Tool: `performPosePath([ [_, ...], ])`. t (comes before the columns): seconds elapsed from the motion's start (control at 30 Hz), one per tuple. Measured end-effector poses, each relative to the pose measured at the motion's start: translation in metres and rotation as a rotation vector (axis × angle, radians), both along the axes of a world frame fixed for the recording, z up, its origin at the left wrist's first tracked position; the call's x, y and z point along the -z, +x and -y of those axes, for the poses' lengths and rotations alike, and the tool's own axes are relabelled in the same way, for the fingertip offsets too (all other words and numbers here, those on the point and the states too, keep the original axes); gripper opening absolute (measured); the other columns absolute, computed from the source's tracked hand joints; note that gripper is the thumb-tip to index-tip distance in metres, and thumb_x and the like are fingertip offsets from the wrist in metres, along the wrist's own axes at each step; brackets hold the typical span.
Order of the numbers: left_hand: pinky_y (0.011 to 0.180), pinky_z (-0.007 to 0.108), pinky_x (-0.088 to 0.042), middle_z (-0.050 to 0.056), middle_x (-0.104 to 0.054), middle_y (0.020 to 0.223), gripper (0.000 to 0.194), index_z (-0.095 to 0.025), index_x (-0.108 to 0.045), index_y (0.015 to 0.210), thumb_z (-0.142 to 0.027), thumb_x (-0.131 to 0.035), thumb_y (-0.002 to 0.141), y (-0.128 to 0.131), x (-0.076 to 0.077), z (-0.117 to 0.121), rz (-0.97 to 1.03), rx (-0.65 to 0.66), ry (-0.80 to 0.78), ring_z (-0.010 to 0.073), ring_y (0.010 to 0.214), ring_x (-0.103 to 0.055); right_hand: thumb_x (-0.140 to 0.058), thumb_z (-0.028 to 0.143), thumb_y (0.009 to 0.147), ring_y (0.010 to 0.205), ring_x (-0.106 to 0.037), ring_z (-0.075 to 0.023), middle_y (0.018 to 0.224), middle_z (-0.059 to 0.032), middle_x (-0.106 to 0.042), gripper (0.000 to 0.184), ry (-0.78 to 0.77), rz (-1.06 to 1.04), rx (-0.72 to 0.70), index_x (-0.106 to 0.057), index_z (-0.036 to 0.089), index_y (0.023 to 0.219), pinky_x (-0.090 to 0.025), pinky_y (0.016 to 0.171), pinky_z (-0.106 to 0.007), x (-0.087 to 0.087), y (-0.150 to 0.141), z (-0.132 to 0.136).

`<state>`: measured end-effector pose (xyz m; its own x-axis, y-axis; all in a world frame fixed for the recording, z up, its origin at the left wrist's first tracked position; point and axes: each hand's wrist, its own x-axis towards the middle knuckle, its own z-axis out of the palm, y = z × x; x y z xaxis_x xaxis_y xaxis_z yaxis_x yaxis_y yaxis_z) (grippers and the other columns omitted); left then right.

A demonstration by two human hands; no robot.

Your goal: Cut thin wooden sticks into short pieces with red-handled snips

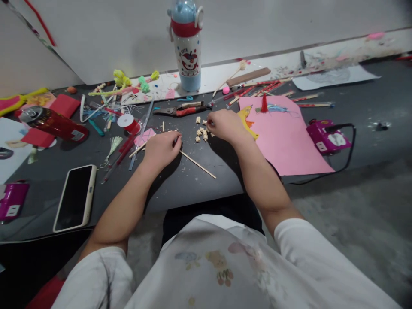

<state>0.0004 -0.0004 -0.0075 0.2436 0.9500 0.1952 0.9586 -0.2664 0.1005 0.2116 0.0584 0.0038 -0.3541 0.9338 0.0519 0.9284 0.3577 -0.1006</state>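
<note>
My left hand (162,148) is low over the dark table, its fingers curled and closed. A thin wooden stick (198,164) comes out from under its thumb and points toward the table's front edge. More stick ends show around that hand, beside a pink paper piece (144,137). Just right of a small heap of short wooden stick pieces (205,135) is my right hand (227,124), its fingertips drawn together in a pinch. Whatever lies between those fingertips is hidden. A yellow cut-out (247,120) shows partly behind the right wrist, on pink paper (289,146).
Behind the hands lie red-handled pliers (183,110) and an upright bottle (188,51). Left are a spool (128,123), a red can (54,124) and a phone (75,197). A purple device (328,136) with a black cable stands right, past red-wrapped sticks (257,89).
</note>
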Motion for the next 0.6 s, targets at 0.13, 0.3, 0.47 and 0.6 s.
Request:
performPosePath([
  [0.13, 0.066, 0.031, -0.040, 0.006, -0.072, 0.094, 0.035, -0.023, -0.066, 0.102, -0.036, -0.035, 0.091, 0.0002, -0.0034, 0.0014, -0.036, -0.003, -0.020, 0.0223, 0.085, -0.065, -0.041, 0.024, 0.084, 0.089, -0.064, -0.0301, 0.100, -0.0182, -0.069, 0.032, 0.020, 0.018, -0.011, -0.069, 0.014, 0.099, -0.043, 0.071, -0.036, -0.0006, -0.0010, 0.0013],
  [0.3, 0.065, 0.032, -0.040, 0.008, -0.072, 0.092, 0.038, -0.022, -0.065, 0.104, -0.036, -0.033, 0.091, -0.0006, -0.0068, 0.0025, -0.075, -0.012, -0.011, 0.0228, 0.084, -0.065, -0.042, 0.024, 0.084, 0.089, -0.064, -0.0289, 0.100, -0.0169, -0.069, 0.032, -0.009, 0.036, -0.026, -0.069, 0.015, 0.100, -0.042, 0.072, -0.036, 0.0006, -0.0010, 0.0004],
  [0.47, 0.068, 0.032, -0.041, 0.009, -0.072, 0.092, 0.038, -0.022, -0.065, 0.105, -0.036, -0.032, 0.091, -0.0014, -0.0066, 0.0021, -0.068, -0.003, -0.014, 0.0221, 0.083, -0.064, -0.042, 0.026, 0.085, 0.093, -0.062, -0.0290, 0.103, -0.0162, -0.068, 0.034, -0.018, 0.027, -0.019, -0.068, 0.017, 0.104, -0.042, 0.074, -0.037, 0.0026, 0.0011, -0.0013],
  [0.6, 0.068, 0.032, -0.041, 0.009, -0.071, 0.094, 0.038, -0.022, -0.065, 0.105, -0.036, -0.033, 0.091, -0.0013, -0.0066, 0.0017, -0.081, -0.005, -0.024, 0.0224, 0.084, -0.064, -0.042, 0.026, 0.085, 0.093, -0.062, -0.0301, 0.104, -0.0165, -0.068, 0.034, -0.018, 0.021, -0.016, -0.068, 0.017, 0.105, -0.042, 0.074, -0.038, 0.0028, 0.0016, -0.0014],
])
